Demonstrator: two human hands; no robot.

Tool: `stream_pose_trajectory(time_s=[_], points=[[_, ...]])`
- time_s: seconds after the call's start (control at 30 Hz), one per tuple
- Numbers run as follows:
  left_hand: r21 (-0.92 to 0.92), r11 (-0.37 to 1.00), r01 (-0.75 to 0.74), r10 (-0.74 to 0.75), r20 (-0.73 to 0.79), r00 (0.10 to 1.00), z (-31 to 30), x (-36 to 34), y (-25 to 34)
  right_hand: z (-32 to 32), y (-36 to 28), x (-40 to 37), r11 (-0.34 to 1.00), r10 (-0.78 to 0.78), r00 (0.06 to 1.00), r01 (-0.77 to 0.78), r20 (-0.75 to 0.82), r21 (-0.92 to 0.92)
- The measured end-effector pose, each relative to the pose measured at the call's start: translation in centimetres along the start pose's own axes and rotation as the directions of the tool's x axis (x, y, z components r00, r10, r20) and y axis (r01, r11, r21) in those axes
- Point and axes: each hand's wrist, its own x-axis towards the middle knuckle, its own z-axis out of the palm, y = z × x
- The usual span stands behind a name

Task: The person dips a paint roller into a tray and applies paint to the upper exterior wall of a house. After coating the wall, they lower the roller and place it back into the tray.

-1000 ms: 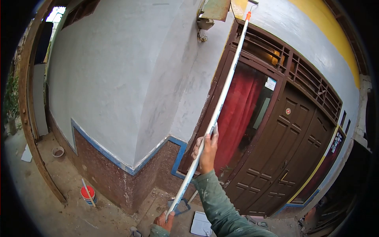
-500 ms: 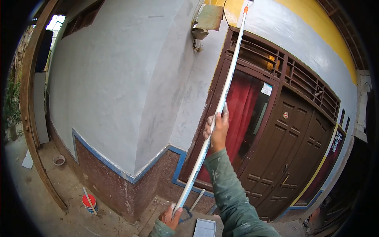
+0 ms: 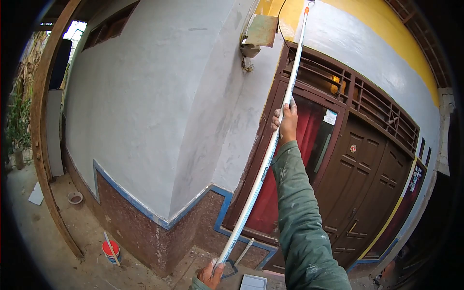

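A long white extension pole (image 3: 263, 170) with an orange tip slants up in front of me. At its upper end a thin metal wire frame shows at the top edge of the view; anything beyond that is cut off. My right hand (image 3: 286, 121), in a paint-specked green sleeve, is wrapped around the pole in front of the window. Down at the lower end, my left hand (image 3: 211, 274) is closed around the pole near the bottom edge. The pole's tip reaches the white wall (image 3: 333, 24) above the door, beside a yellow band.
A brown double door (image 3: 360, 179) and red-curtained window stand behind the pole. A metal-covered fixture (image 3: 261, 31) juts from the wall. On the ground are a paint tray (image 3: 253, 282), a red-lidded bucket (image 3: 111, 248) with a stick, and a bowl (image 3: 75, 197). A wooden post (image 3: 41, 121) rises left.
My right hand has moved up along the pole and the right arm reaches farther. My left hand stays at the lower end. The whole view has shifted slightly.
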Motion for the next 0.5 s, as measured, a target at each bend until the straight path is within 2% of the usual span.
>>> stream_pose_trajectory(time_s=[0.1,0.17,0.3,0.37,0.4,0.47,0.5], points=[[0.052,0.999,0.015,-0.019,0.071,0.997,-0.3,0.2,1.2,-0.2,-0.4,1.4,1.000,0.008,1.000,-0.008,0.011,-0.002],[-0.056,0.998,-0.036,0.039,0.049,0.998,0.1,0.1,2.7,-0.4,-0.7,1.9,1.000,0.015,1.000,-0.015,0.013,-0.007],[-0.111,0.993,-0.040,0.042,0.020,0.999,0.5,-0.3,0.4,-1.1,-0.2,1.0,1.000,0.012,1.000,-0.012,0.025,-0.011],[0.087,0.989,-0.120,0.121,-0.007,0.993,0.1,-0.4,-1.7,-1.7,1.1,-0.2,0.997,0.005,1.000,-0.006,-0.010,-0.073],[0.088,0.989,-0.122,0.123,-0.008,0.992,-0.4,-0.6,-3.5,-1.8,1.5,-1.4,0.998,0.007,1.000,-0.007,-0.004,-0.069],[0.002,0.984,0.177,-0.175,0.183,0.967,-1.4,-1.5,-7.2,-2.0,2.6,-3.8,0.997,0.024,1.000,-0.025,-0.016,-0.071],[0.001,0.984,0.179,-0.176,0.183,0.967,-1.2,-2.5,-7.3,-2.0,3.1,-5.2,0.997,0.031,0.999,-0.032,-0.019,-0.071]])
